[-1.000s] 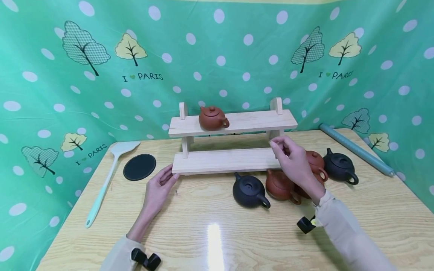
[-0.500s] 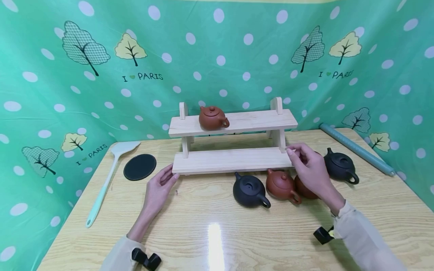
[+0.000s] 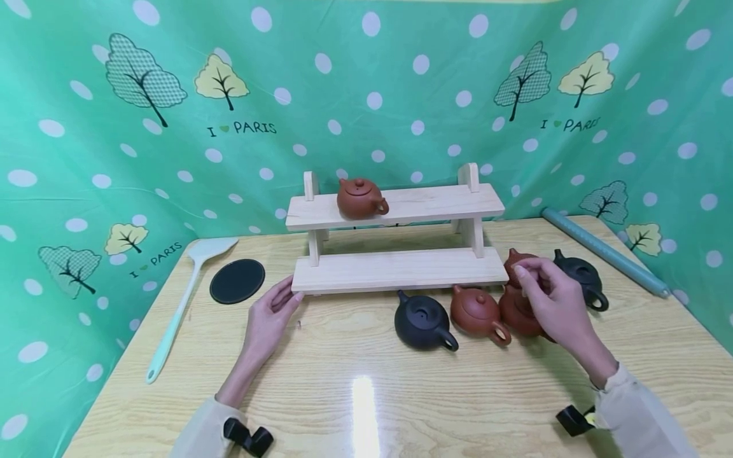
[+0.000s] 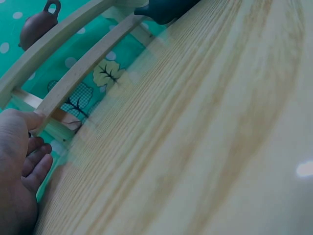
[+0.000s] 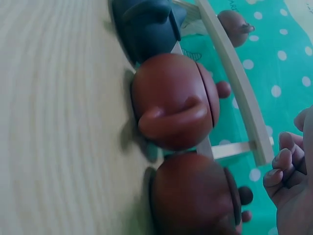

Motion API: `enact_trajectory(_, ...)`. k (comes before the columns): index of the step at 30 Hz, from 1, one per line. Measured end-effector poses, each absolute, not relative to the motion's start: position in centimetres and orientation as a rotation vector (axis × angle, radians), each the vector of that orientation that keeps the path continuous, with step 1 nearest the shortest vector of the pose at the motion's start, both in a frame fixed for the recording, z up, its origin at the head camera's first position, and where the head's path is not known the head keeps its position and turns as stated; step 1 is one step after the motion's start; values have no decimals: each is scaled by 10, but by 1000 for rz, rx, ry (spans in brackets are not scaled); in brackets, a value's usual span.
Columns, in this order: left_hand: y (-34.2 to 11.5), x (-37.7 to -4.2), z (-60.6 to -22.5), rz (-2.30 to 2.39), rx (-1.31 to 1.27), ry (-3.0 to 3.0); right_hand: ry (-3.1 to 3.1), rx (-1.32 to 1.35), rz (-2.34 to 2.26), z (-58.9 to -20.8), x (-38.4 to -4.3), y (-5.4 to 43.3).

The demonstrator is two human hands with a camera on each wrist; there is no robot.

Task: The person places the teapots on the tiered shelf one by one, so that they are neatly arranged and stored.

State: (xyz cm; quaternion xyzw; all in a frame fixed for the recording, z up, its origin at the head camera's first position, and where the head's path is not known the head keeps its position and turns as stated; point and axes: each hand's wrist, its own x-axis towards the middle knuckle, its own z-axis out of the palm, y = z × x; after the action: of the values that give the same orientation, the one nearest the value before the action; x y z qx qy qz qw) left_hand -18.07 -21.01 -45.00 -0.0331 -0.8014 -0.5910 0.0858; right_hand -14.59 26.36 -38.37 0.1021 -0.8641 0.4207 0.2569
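Note:
My left hand point(image 3: 268, 318) holds the left front corner of the lower board of a two-tier wooden shelf point(image 3: 395, 270). In the left wrist view its thumb lies on the board's end, with the other fingers below. A reddish-brown teapot point(image 3: 357, 201) stands on the upper board. My right hand point(image 3: 558, 305) is over the cluster of teapots right of the shelf, fingers loosely curled and holding nothing. Beneath and beside it are a brown teapot point(image 3: 517, 313), partly hidden, and another brown teapot point(image 3: 513, 259) behind. A third brown teapot point(image 3: 475, 310) and a black teapot point(image 3: 422, 322) stand in front of the shelf.
Another black teapot point(image 3: 579, 273) stands beyond my right hand. A blue-green roll point(image 3: 604, 251) lies along the table's right back edge. On the left are a round black mat point(image 3: 237, 281) and a pale green spatula point(image 3: 177, 318). A patterned green cloth point(image 3: 366, 76) hangs behind.
My right hand has moved right and towards me, from the shelf's lower right end to over the teapots. My left hand stays on the shelf corner. The shelf and teapots have not visibly moved.

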Motion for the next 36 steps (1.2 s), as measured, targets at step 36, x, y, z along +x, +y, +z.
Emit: enact_trajectory(36, -212, -182, -452, -1764, -114, -2386, -2366, 51, 1108, -418, -100, 308)
